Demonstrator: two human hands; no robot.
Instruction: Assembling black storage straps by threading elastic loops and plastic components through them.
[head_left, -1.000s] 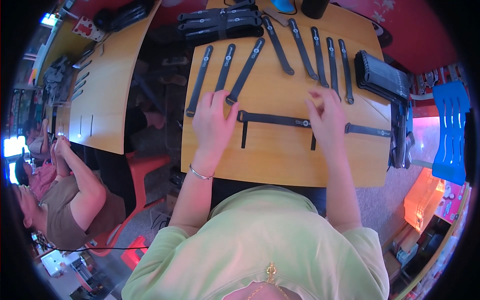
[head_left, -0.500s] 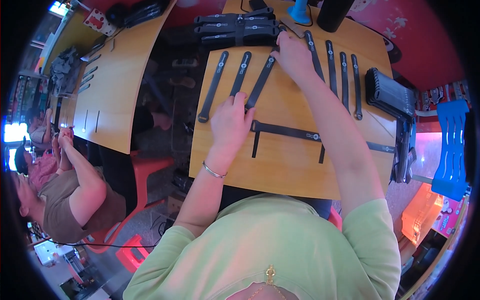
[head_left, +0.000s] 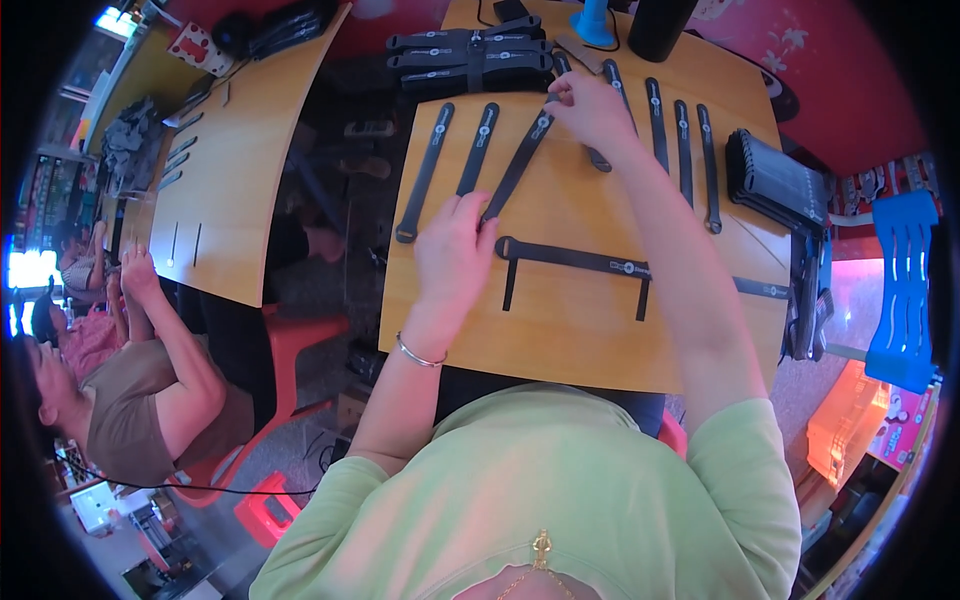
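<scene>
"Strap (head_left: 518, 165) between the hands: found where?"

"Saw it lying aslant on the tabletop (head_left: 540, 345), black and flat, third from the left, lower end at the left hand (head_left: 452, 250), upper end at the right hand (head_left: 600, 115)."

"And the right fingers? Made out any hold?"

"Saw them bent, thumb and forefinger close together, right by the upper end. Could not tell whether gripped or only touched."

"And on the left?"

"Found the fingers curled, thumb a little apart, beside the lower end. Could not tell about a hold there either."

"Noticed what else?"

"Counted two more black straps (head_left: 478, 150) to the left. Saw a row of straps (head_left: 655, 120) to the right, one partly covered by the right hand. Closer to the body, found a crosswise strap (head_left: 575, 255), partly covered by the right forearm, with two short dark strips (head_left: 510, 285) below. At the far edge, saw a strap bundle (head_left: 430, 57); toward the right edge, a black stack (head_left: 780, 180)."

"Spotted anyone nearby?"

"Saw a co-worker (head_left: 130, 420) in brown, seated on the left."
</scene>
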